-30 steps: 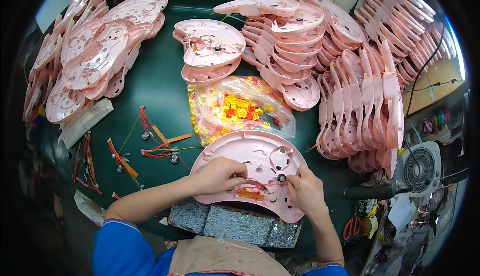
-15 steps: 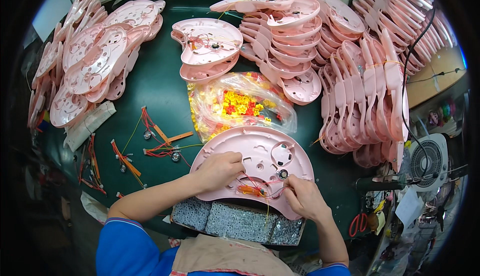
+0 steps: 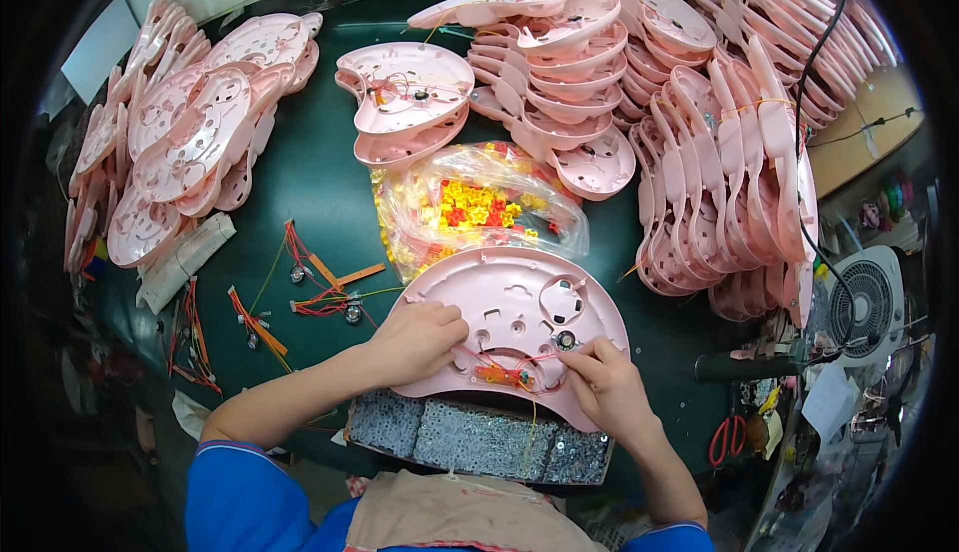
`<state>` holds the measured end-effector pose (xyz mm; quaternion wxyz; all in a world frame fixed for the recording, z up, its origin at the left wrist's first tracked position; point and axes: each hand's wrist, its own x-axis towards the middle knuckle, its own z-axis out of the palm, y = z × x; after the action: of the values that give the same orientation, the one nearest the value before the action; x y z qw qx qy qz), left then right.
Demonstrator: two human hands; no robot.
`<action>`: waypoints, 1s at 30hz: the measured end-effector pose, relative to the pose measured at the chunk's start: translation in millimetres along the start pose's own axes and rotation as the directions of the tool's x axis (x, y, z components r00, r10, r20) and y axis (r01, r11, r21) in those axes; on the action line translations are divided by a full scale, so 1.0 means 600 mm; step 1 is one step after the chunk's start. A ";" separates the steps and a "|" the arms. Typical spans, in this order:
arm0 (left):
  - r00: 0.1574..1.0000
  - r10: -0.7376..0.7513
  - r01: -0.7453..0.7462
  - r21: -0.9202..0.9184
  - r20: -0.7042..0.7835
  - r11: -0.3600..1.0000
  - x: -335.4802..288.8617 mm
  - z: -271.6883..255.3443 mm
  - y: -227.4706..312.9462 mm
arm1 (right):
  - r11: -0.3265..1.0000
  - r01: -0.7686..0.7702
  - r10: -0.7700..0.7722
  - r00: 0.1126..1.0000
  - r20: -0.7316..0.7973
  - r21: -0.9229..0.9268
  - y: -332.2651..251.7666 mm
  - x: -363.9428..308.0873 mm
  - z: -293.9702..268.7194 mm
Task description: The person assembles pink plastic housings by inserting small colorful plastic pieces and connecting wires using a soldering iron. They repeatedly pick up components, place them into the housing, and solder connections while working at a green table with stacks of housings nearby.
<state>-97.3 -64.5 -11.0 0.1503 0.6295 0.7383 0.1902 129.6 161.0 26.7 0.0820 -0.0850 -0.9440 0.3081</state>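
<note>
A pink curved plastic shell (image 3: 499, 297) lies in front of me, hollow side up, with posts and holes inside. A small orange circuit board (image 3: 499, 376) with thin red wires (image 3: 486, 357) sits in its lower recess. My left hand (image 3: 425, 340) rests over the shell's left part, fingers closed in a pinch at the end of the red wires. My right hand (image 3: 607, 384) pinches a red wire just below a small round black-and-silver speaker (image 3: 565, 340) set in the shell. The fingertips partly hide the wire ends.
Behind the shell lies a clear bag (image 3: 479, 202) of yellow and red star-shaped pieces. A box of small metal screws (image 3: 479, 439) stands under the near edge. Wired boards (image 3: 340, 277) lie left. Stacked pink shells (image 3: 195, 142) rise on both sides. Red-handled scissors (image 3: 727, 439) lie right.
My left hand has shifted slightly left along the shell. My right hand's fingertips have moved up and in, closer to the round speaker. The whole view has shifted a little.
</note>
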 end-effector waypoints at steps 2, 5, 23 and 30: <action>0.999 0.038 -0.038 -0.006 0.011 0.999 0.002 0.006 -0.006 | 0.993 0.061 -0.054 0.996 -0.069 0.105 0.005 0.018 0.022; 0.998 0.039 -0.039 0.006 0.042 0.999 0.004 0.007 -0.006 | 0.980 0.062 -0.047 0.996 -0.081 0.188 0.018 0.034 0.041; 0.974 0.111 -0.168 -0.303 -0.196 0.938 0.104 0.065 0.014 | 0.934 0.172 -0.175 0.984 0.020 -0.312 0.016 0.059 0.052; 0.974 0.151 -0.163 -0.060 -0.166 0.985 0.119 0.068 0.008 | 0.956 0.117 -0.081 0.987 0.140 -0.270 0.041 0.070 0.061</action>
<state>-85.7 10.4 -43.2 0.0976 0.6625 0.6885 0.2786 83.7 168.8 -12.9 0.0239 -0.0285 -0.9842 0.1733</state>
